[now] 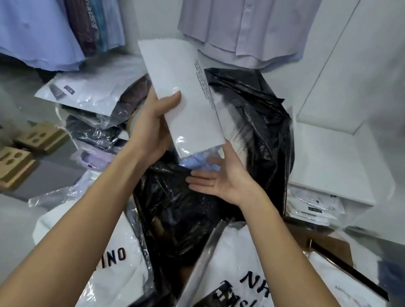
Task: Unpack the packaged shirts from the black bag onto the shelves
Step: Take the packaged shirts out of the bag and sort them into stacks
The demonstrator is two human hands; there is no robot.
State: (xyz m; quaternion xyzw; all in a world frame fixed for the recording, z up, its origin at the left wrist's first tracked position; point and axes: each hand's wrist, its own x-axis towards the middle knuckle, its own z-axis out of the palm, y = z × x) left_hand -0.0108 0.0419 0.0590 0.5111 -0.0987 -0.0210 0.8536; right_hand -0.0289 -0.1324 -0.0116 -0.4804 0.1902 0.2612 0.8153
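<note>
My left hand (154, 122) grips a packaged white shirt (179, 88) in clear plastic, held tilted above the open black bag (255, 114). Small black print runs along the package's right edge. My right hand (221, 180) is open, palm up, just under the package's lower end, over the bag's mouth. A light blue packaged shirt (196, 163) shows inside the bag between my hands. A white shelf (328, 157) stands to the right of the bag, with packaged shirts (312, 205) stacked under it.
A pile of packaged shirts (90, 98) lies at the left, beside brown cardboard boxes (11, 163). Hanging shirts (244, 19) fill the back and the upper left. White bags with black lettering (248, 293) lie in front of me.
</note>
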